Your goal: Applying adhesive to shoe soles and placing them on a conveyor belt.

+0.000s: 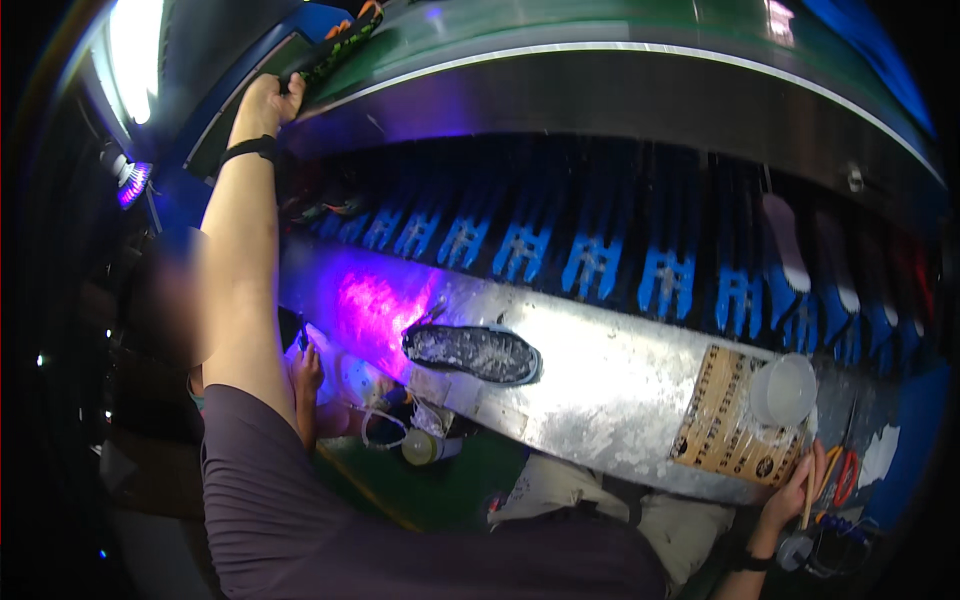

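At the far upper left my left arm reaches out, and my left hand (pixel 273 100) is closed at the near end of a dark shoe (pixel 340 48) with green specks and orange trim. That shoe is at the edge of a green conveyor belt (pixel 450 30). At the lower right my right hand (pixel 793 488) is closed around the thin pale handle of what looks like a brush (pixel 806 512), beside a white bowl (pixel 783 390). Between my hands, a dark shoe sole (pixel 472 354) with whitish patches inside lies on the metal bench (pixel 590 385).
Under the conveyor hangs a row of blue forked racks (pixel 595 265), with pale soles (pixel 785 240) at the right. Printed cardboard (pixel 715 430) lies under the bowl. Orange-red cord loops (pixel 846 475) hang nearby. Another person's hand (pixel 308 372) is at the left, near a purple-lit area.
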Motion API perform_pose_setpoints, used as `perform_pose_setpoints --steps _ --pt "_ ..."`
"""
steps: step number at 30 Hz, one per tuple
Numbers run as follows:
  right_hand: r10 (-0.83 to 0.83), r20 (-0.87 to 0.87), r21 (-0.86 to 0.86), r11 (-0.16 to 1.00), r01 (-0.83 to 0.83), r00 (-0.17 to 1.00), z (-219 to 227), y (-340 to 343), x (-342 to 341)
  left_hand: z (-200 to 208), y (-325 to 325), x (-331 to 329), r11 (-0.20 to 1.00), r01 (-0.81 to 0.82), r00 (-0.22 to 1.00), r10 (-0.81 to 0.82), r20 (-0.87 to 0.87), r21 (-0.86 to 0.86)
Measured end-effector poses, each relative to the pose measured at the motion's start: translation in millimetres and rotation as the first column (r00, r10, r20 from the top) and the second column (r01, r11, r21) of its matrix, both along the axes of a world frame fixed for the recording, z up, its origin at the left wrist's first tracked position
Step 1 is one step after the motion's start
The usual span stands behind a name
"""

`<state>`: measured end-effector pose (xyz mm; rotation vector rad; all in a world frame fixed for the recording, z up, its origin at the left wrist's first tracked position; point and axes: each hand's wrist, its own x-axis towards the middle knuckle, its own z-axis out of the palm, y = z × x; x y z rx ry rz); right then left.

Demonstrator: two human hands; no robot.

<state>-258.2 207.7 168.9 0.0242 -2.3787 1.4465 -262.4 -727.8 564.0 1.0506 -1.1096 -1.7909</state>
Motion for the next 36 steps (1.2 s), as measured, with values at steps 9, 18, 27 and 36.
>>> perform_pose_setpoints --steps 9,18,27,36 --pt "-0.055 0.069 0.047 0.998 0.052 0.996 -4 -2 0 -14 -24 -27 0.819 -0.573 0.819 0.568 -0.081 -0.047" --pt "-0.011 0.026 0.008 1.0 0.01 1.0 -7 -2 0 -30 48 8 0.733 -0.32 0.866 0.483 0.128 -0.6" --pt "0.092 -0.034 -0.215 0.972 -0.098 0.995 0 -19 -2 -52 240 115 0.848 -0.315 0.856 0.06 -0.513 -0.426" --pt "0.135 -0.09 -0.392 0.906 -0.16 0.987 53 -24 -18 -256 488 167 0.827 0.562 0.827 -0.562 -0.025 -0.022"
